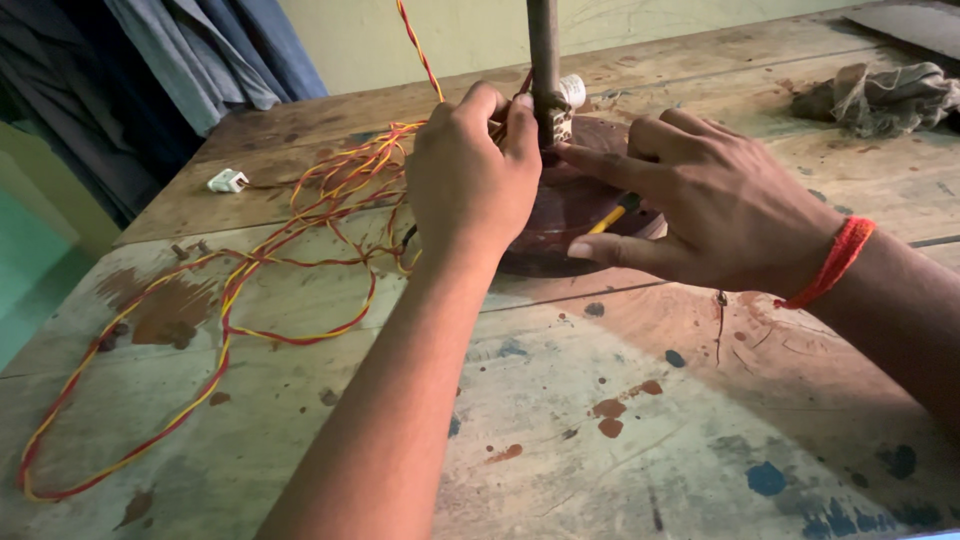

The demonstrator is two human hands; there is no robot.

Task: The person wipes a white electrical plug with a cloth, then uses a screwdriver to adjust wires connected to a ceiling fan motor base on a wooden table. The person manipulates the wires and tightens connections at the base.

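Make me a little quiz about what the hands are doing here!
1. True or false: the left hand is at the metal pole.
2. Which colours are twisted in the wire? A red and yellow; B blue and white.
3. What is on the right hand's wrist?

Key: 1 true; 2 A; 3 a red thread band.
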